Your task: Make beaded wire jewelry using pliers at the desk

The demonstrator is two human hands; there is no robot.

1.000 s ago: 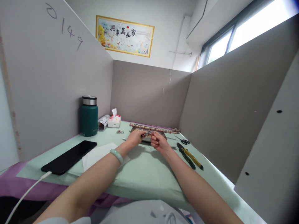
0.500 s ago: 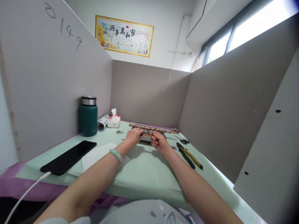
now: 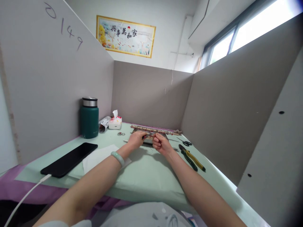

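Observation:
Over the far part of the table, my left hand [image 3: 136, 139], with a pale green bangle [image 3: 117, 158] on its wrist, is closed on a slim, tweezer-like metal tool [image 3: 148, 135]. The tool's tip points right, to the fingers of my right hand [image 3: 161, 144]. That hand is closed, thumb and forefinger pinched together; what they hold is too small to make out. Below and behind both hands lies a dark tray [image 3: 148, 144] with small bead-like pieces, partly hidden by my hands. Along its far side run rods [image 3: 153, 129] hung with small red and pale pieces.
Pliers [image 3: 191, 157] and black scissors [image 3: 187, 142] lie to the right. On the left are a green flask [image 3: 90, 121], a tissue pack [image 3: 115, 123], small rings [image 3: 121, 134], white paper [image 3: 99, 157] and a phone [image 3: 69, 160] on a cable. Grey partitions [image 3: 151, 94] enclose the table.
My left hand has turned slightly, and the metal tool in it now shows darker at a slightly different angle. My right hand has barely moved.

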